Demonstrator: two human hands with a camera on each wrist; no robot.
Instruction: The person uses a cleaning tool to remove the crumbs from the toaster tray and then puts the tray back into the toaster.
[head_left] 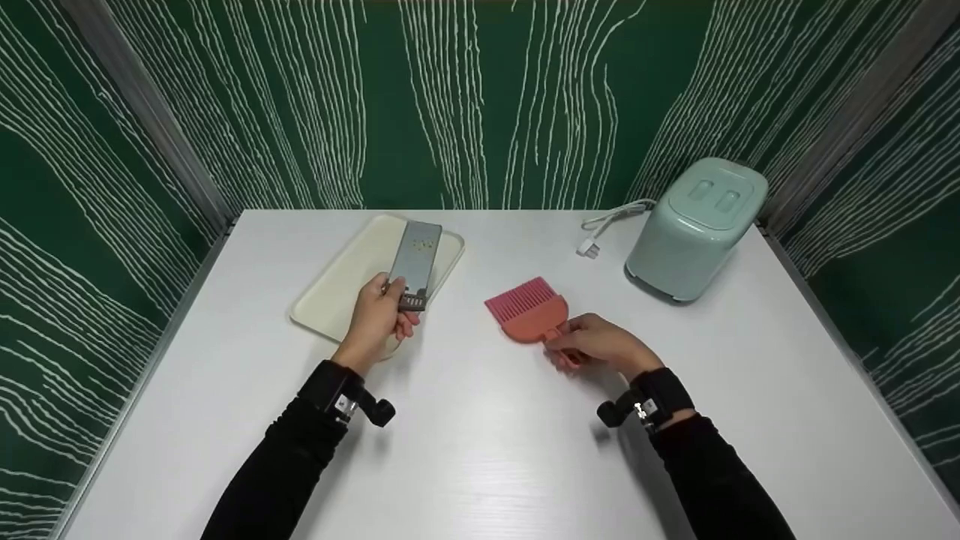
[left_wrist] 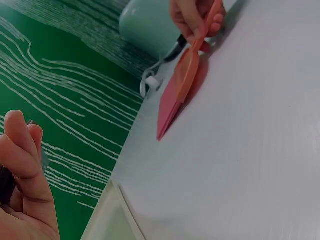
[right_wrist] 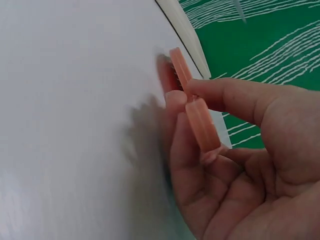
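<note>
My left hand point(head_left: 377, 315) grips the near end of a flat grey crumb tray point(head_left: 416, 255), thumb on top. Small yellowish-brown crumbs lie on the crumb tray's far half. Under it in the head view is a cream serving tray point(head_left: 341, 292), which the crumb tray overlaps on its right side. To the right, my right hand point(head_left: 596, 341) holds an orange brush point(head_left: 534, 319) by its short handle. The brush's pink bristles point up and left, close over the table. In the right wrist view, thumb and fingers point(right_wrist: 187, 160) pinch the brush handle point(right_wrist: 204, 125).
A mint-green toaster point(head_left: 682, 247) stands at the back right of the white table point(head_left: 480, 450). Its white cord and plug point(head_left: 589, 247) lie to its left. Green walls with white lines point(head_left: 480, 105) enclose the table at the back and sides.
</note>
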